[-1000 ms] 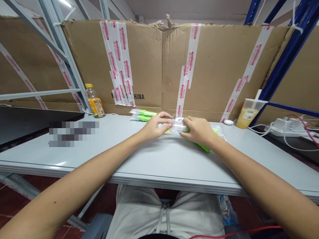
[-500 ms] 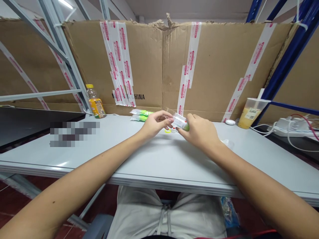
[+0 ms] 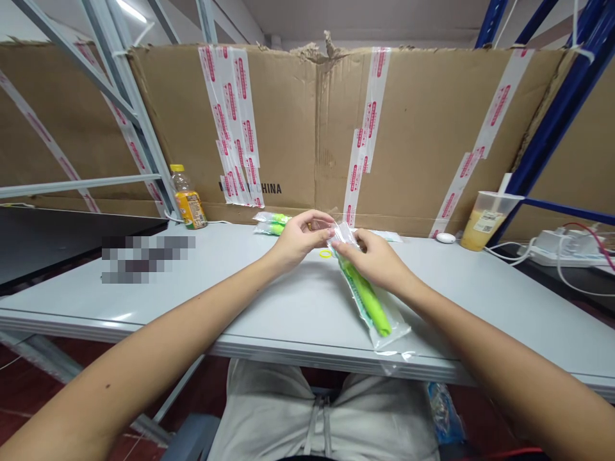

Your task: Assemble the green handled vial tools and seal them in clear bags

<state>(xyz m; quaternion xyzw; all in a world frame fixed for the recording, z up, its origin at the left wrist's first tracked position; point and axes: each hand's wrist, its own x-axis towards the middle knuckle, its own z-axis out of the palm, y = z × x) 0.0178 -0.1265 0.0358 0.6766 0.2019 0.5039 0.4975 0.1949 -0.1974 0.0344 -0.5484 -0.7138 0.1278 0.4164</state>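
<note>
A clear plastic bag with a bright green, rolled-looking item inside slants from my hands toward the table's front edge. My right hand grips it near its upper end, thumb on top. My left hand pinches the bag's top end with thumb and fingers. What the green item is I cannot make out. Just below my fingers lies a small yellow ring on the table. Behind my left hand rest similar green bagged items, partly hidden by it.
The pale table ends in a ridged front edge. A juice bottle stands back left, a plastic cup with a straw back right. Near the cup are a white oval case and a power strip. Cardboard walls the back.
The bagged green item was mostly hidden in my right hand; its long end now points down toward me. My right hand has turned around it, and my left stays at the top end.
</note>
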